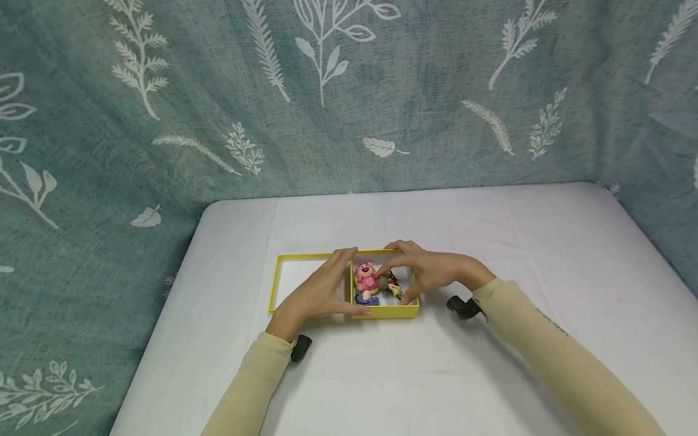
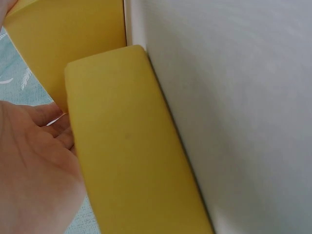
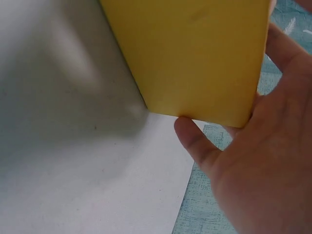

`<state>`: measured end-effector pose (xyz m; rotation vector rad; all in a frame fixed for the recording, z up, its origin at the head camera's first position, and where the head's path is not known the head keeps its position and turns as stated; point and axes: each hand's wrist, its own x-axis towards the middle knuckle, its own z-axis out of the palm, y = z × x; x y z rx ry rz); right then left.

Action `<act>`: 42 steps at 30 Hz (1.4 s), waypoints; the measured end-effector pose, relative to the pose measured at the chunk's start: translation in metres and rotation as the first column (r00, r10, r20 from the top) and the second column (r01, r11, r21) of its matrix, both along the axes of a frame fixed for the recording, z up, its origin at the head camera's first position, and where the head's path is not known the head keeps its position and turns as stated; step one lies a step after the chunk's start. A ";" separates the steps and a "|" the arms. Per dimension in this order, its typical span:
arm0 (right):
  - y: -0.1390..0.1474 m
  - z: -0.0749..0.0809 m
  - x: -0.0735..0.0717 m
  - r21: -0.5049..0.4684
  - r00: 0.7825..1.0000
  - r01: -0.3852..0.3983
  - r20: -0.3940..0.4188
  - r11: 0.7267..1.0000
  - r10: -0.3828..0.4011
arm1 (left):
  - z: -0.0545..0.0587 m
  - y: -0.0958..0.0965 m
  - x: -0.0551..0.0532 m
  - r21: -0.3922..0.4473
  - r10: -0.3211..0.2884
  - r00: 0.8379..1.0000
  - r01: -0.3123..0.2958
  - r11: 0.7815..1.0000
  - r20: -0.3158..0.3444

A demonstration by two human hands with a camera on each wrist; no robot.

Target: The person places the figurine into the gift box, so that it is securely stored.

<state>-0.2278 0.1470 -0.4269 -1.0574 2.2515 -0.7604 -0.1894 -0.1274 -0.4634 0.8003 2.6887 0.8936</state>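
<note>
A shallow yellow box with a white inside lies on the table. Inside it, a pink bear figurine sits at the left, above a blue piece. A dark figurine and a small yellowish figurine lie to the right, partly hidden by fingers. My left hand spans the box's left end, thumb at the front wall and fingers at the back edge. My right hand holds the right end, its thumb against a corner; one finger reaches over the figurines.
Left of the box, a yellow-rimmed white lid lies flat with its inside up, partly under my left hand. A white cloth covers the table. Behind and beside it hangs a green leaf-patterned curtain. Both wrists carry dark devices.
</note>
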 end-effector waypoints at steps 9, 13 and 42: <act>0.000 0.004 -0.009 0.045 0.995 -0.032 0.097 0.998 0.028 | 0.001 0.001 -0.001 0.018 -0.012 1.000 0.011 1.000 0.007; 0.000 0.007 -0.012 0.072 0.991 -0.039 0.127 0.997 0.030 | 0.000 0.000 -0.001 0.026 -0.014 1.000 0.014 1.000 -0.001; -0.013 0.020 -0.016 0.317 0.990 -0.140 0.043 0.938 0.133 | -0.001 0.001 -0.002 0.000 -0.003 1.000 0.003 1.000 0.015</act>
